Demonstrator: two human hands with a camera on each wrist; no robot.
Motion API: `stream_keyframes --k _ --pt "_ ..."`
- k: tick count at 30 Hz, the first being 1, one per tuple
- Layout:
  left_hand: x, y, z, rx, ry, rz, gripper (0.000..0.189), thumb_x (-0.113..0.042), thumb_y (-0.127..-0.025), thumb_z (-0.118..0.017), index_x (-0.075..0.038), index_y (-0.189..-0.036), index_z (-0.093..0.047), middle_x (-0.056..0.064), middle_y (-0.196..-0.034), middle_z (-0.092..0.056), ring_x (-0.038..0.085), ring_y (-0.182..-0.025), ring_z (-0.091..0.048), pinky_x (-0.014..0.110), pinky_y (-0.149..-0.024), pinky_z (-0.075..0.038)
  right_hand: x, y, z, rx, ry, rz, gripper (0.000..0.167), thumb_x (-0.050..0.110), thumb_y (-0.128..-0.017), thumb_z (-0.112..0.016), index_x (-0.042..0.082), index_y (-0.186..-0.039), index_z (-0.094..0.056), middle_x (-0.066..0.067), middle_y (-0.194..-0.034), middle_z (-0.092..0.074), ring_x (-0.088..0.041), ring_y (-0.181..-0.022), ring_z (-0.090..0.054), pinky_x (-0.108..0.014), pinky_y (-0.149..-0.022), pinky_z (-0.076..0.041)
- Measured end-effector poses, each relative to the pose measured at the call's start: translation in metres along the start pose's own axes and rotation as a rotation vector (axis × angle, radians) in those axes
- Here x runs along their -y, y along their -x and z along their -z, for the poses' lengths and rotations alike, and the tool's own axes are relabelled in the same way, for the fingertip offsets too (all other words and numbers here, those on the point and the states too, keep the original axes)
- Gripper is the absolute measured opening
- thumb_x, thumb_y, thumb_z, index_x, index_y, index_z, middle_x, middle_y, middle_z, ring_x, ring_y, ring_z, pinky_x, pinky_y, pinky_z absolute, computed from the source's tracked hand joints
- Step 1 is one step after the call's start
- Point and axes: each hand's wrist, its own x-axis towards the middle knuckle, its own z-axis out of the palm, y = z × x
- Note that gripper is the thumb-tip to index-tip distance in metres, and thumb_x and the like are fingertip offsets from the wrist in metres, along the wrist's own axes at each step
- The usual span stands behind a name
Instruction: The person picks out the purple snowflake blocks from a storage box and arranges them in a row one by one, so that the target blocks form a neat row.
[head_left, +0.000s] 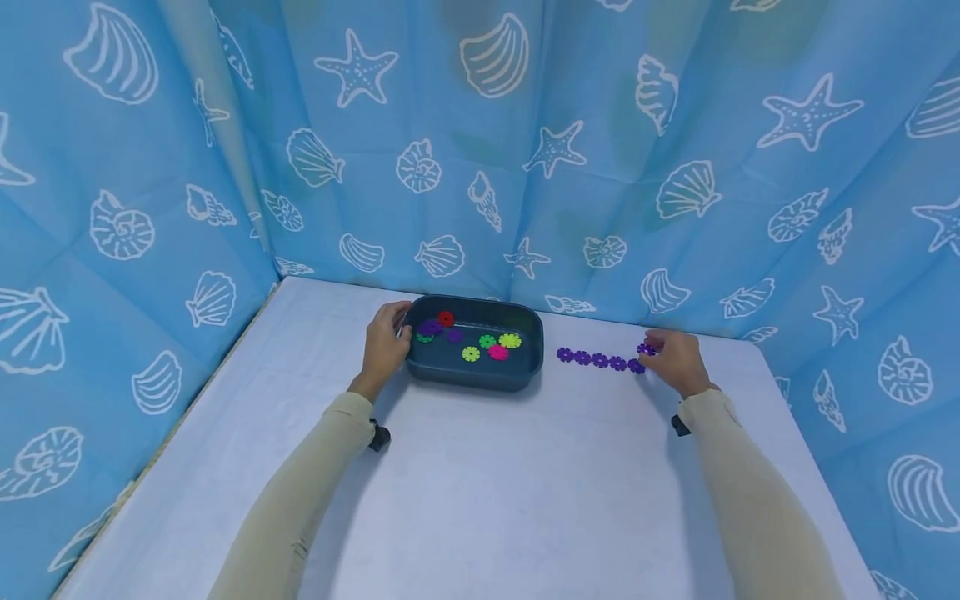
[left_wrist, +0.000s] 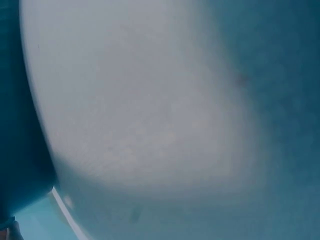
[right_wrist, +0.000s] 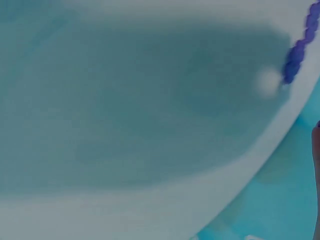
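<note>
My left hand (head_left: 384, 343) is at the left end of a dark grey plastic basin (head_left: 472, 377), its fingers and thumb curled at the rim. Inside the basin lie several notched plastic discs, among them a red disc (head_left: 446, 318), a pink disc (head_left: 498, 352) and a yellow disc (head_left: 470, 354). To the right of the basin, a row of purple snowflake discs (head_left: 600, 360) lies on the table. At the row's right end my right hand (head_left: 678, 360) pinches another purple snowflake disc (head_left: 645, 349). Part of the purple row (right_wrist: 296, 57) also shows in the right wrist view.
The table has a white cover (head_left: 525, 483). A blue curtain (head_left: 480, 167) with white shells and starfish hangs along the back and both sides. Black wrist cameras sit under both sleeves. The left wrist view is mostly blurred.
</note>
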Motion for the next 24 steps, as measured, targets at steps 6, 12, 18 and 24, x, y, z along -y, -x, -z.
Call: stream_keyframes --k 6,12,18,24 --pt "0.001 0.001 0.0 0.001 0.013 -0.005 0.039 0.01 -0.09 -0.057 0.002 -0.128 -0.054 0.017 -0.128 -0.054 0.025 -0.126 -0.053 0.029 -0.108 -0.043 -0.026 0.003 0.001 0.066 0.043 -0.061 0.055 0.013 -0.088 -0.069 -0.007 -0.136 -0.049 -0.027 -0.125 -0.058 -0.042 -0.112 -0.056 -0.056 -0.097 -0.05" --pt "0.002 0.001 0.0 0.0 0.001 0.0 0.039 0.009 -0.091 -0.057 0.002 -0.129 -0.054 0.016 -0.129 -0.054 0.024 -0.126 -0.052 0.029 -0.108 -0.043 -0.035 0.004 0.001 0.08 0.055 -0.06 0.053 0.011 -0.088 -0.068 -0.008 -0.134 -0.051 -0.027 -0.123 -0.059 -0.042 -0.112 -0.056 -0.056 -0.097 -0.05" --pt "0.003 0.001 0.0 -0.004 0.008 -0.014 0.039 0.01 -0.09 -0.057 0.003 -0.128 -0.054 0.017 -0.128 -0.054 0.025 -0.125 -0.053 0.028 -0.108 -0.043 -0.037 0.003 -0.002 0.107 0.074 -0.068 0.05 0.01 -0.089 -0.068 -0.006 -0.134 -0.052 -0.026 -0.124 -0.059 -0.043 -0.115 -0.054 -0.057 -0.099 -0.048" --pt "0.004 0.001 0.0 -0.017 0.025 -0.067 0.037 0.012 -0.09 -0.057 0.006 -0.127 -0.054 0.019 -0.126 -0.054 0.027 -0.124 -0.054 0.026 -0.107 -0.044 -0.038 0.004 -0.006 0.12 0.059 -0.065 0.051 0.01 -0.089 -0.068 -0.003 -0.136 -0.051 -0.026 -0.126 -0.057 -0.043 -0.116 -0.053 -0.059 -0.102 -0.045"
